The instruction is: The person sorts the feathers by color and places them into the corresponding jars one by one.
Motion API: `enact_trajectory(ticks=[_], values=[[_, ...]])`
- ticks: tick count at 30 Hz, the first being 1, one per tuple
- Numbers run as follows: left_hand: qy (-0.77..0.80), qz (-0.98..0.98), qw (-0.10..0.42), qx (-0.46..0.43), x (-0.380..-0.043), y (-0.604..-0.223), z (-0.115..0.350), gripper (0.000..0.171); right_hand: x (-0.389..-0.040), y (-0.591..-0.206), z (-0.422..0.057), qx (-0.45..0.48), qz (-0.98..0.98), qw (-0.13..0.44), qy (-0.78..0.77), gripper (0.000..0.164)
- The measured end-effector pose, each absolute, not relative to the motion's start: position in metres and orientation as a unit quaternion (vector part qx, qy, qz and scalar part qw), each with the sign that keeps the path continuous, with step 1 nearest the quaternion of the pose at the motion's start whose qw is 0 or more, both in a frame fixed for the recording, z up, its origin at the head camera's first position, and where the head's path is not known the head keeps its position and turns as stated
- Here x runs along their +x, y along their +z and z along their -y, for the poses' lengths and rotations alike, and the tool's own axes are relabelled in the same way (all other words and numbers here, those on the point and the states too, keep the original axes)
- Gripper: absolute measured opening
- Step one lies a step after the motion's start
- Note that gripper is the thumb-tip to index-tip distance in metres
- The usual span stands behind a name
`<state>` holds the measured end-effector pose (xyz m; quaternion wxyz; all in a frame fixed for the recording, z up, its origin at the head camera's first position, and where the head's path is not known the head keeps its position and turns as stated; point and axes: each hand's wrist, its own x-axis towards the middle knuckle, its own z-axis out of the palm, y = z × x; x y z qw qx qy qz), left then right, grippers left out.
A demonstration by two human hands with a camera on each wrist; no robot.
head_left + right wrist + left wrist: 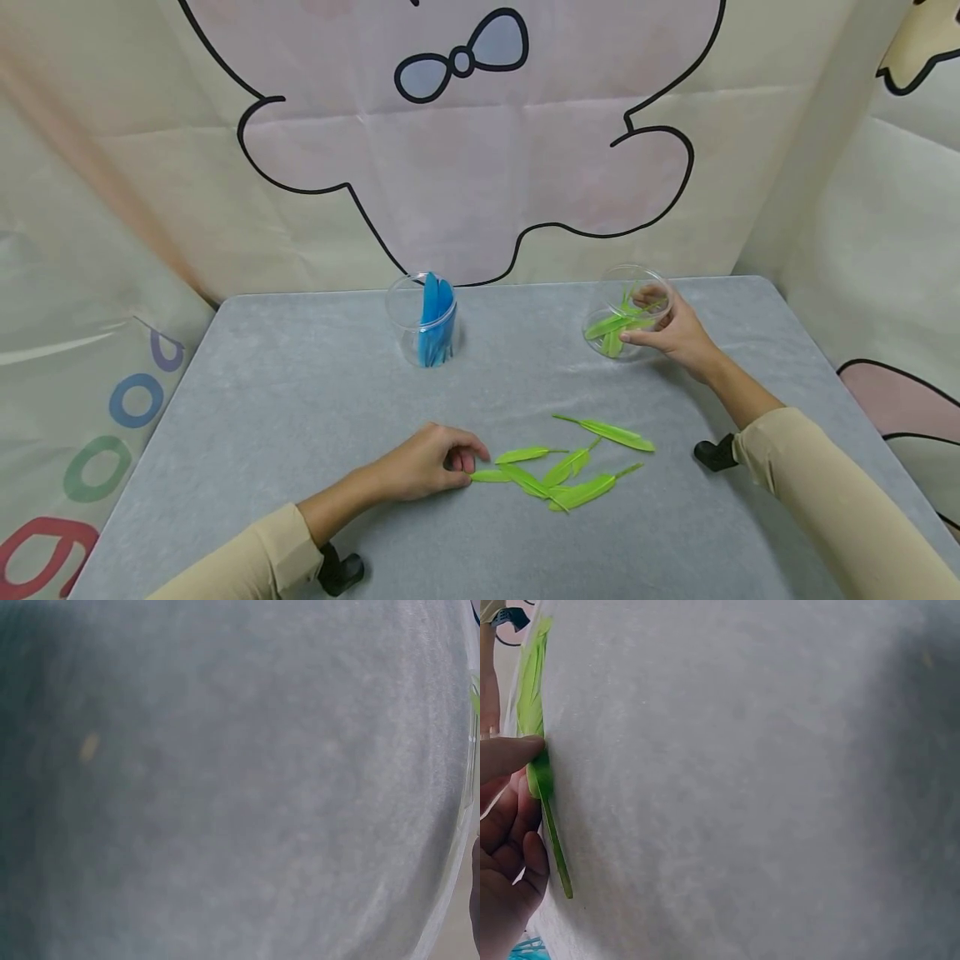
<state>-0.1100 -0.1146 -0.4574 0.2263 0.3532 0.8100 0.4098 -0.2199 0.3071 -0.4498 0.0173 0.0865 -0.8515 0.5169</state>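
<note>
Left wrist view: a green feather (540, 776) is pinched between the left hand's (427, 467) thumb and fingers, its long axis running left to right at the bench (300, 400), quill (558, 851) leftward. The left hand is much the nearer to it. Only this view shows that quill (the head view hides it behind the hand). Just right lie loose feathers (566, 468), some overlapping. Farther off and to the right, the right hand (686, 333) curls its fingers round a clear cup (600, 302) containing more green feathers (613, 321). Left of that stands another cup (403, 329) with blue feathers (435, 321). The right wrist view catches mostly bench.
</note>
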Motion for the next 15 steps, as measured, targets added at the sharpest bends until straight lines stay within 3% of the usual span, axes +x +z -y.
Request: enact_trajectory(ticks=[15], values=[[0.423,-0.795,0.264,0.347,-0.116,-0.443,0.114,0.015,-0.220,-0.448,-0.307,0.084,0.837,0.001,0.540,0.078]])
